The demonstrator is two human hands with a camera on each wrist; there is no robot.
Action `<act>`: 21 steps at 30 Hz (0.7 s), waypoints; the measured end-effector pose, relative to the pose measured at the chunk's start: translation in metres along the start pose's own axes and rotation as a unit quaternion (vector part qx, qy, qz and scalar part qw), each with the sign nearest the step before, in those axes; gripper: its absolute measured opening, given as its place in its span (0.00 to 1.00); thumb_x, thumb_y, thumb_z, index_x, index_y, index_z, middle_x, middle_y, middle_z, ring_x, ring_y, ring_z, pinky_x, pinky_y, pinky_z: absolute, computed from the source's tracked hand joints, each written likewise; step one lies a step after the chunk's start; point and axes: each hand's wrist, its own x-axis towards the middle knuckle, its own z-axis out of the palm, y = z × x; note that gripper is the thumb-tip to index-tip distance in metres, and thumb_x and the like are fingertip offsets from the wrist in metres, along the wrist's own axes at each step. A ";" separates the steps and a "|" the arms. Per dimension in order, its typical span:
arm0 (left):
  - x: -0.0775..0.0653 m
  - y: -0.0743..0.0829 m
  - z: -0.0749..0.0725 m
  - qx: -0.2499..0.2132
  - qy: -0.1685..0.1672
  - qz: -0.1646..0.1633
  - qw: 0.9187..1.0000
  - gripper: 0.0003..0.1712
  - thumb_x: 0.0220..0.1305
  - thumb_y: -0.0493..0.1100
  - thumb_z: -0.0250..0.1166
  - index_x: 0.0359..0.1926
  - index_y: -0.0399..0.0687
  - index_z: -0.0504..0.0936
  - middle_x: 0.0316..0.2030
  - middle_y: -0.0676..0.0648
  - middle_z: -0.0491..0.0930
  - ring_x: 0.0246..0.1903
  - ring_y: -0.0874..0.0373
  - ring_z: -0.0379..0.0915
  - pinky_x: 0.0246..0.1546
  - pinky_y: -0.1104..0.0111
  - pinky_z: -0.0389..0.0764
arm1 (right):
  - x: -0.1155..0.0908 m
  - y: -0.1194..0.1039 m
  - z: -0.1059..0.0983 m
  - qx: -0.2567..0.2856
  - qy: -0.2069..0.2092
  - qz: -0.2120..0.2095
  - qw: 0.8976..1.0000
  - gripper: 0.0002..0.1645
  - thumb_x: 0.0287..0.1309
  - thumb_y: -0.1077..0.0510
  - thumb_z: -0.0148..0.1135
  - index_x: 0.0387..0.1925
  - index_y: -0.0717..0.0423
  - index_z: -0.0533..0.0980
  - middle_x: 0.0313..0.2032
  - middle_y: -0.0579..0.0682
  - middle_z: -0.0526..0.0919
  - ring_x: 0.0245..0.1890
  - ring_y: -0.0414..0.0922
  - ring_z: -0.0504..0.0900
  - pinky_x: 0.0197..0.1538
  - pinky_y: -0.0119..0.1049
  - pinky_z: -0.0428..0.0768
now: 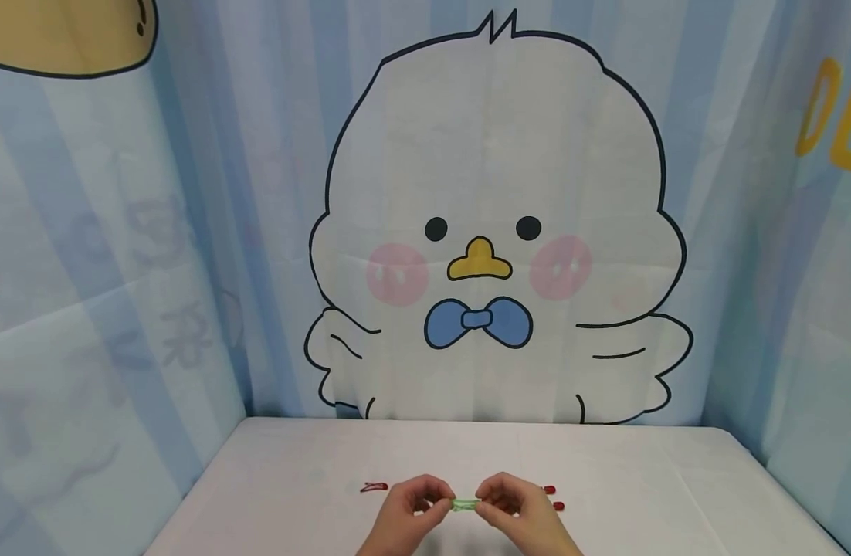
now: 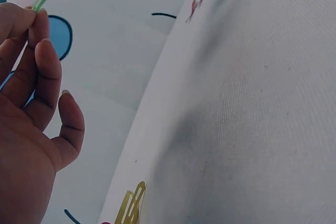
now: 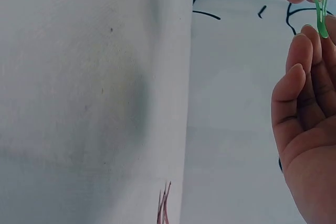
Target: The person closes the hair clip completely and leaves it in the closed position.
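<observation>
A slim, elongated green hair clip (image 1: 465, 505) is pinched at opposite ends by the left hand (image 1: 408, 513) and the right hand (image 1: 523, 511) above a white table (image 1: 676, 494).

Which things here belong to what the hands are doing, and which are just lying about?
In hand:
Slender green hair clip, pinched by the left hand and right hand

Lying about, seemingly:
Slender red hair clip beside the left hand
Two red hair clips by the right hand
Yellow looped hair clip
</observation>
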 end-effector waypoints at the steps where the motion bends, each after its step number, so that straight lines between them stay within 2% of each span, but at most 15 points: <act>1: 0.000 0.000 0.000 -0.001 -0.001 -0.001 1.000 0.05 0.67 0.37 0.66 0.40 0.40 0.84 0.34 0.49 0.83 0.36 0.54 0.75 0.36 0.67 0.74 | 0.000 0.000 0.001 -0.002 0.000 -0.001 1.000 0.10 0.63 0.60 0.68 0.41 0.64 0.80 0.32 0.50 0.82 0.31 0.42 0.79 0.36 0.33 0.77; 9: 0.000 -0.003 0.002 -0.011 0.004 -0.007 1.000 0.08 0.66 0.38 0.67 0.41 0.36 0.84 0.34 0.49 0.83 0.36 0.54 0.76 0.37 0.64 0.75 | 0.000 -0.002 0.003 -0.005 -0.003 -0.010 1.000 0.06 0.63 0.61 0.68 0.37 0.61 0.80 0.31 0.49 0.82 0.31 0.42 0.78 0.35 0.33 0.77; 14: 0.000 -0.006 0.003 -0.025 0.002 -0.015 1.000 0.11 0.68 0.40 0.66 0.42 0.34 0.84 0.34 0.48 0.83 0.35 0.55 0.75 0.36 0.66 0.75 | -0.001 -0.003 0.003 -0.007 0.004 -0.031 0.999 0.06 0.63 0.61 0.67 0.37 0.62 0.80 0.31 0.49 0.82 0.29 0.40 0.78 0.35 0.32 0.77; 21: -0.001 -0.008 0.003 -0.012 -0.013 0.006 1.000 0.08 0.66 0.40 0.68 0.40 0.39 0.85 0.34 0.49 0.83 0.35 0.56 0.75 0.36 0.68 0.74 | -0.001 0.001 0.006 0.008 0.019 -0.035 0.999 0.06 0.62 0.62 0.68 0.36 0.63 0.80 0.30 0.48 0.81 0.27 0.38 0.78 0.33 0.32 0.77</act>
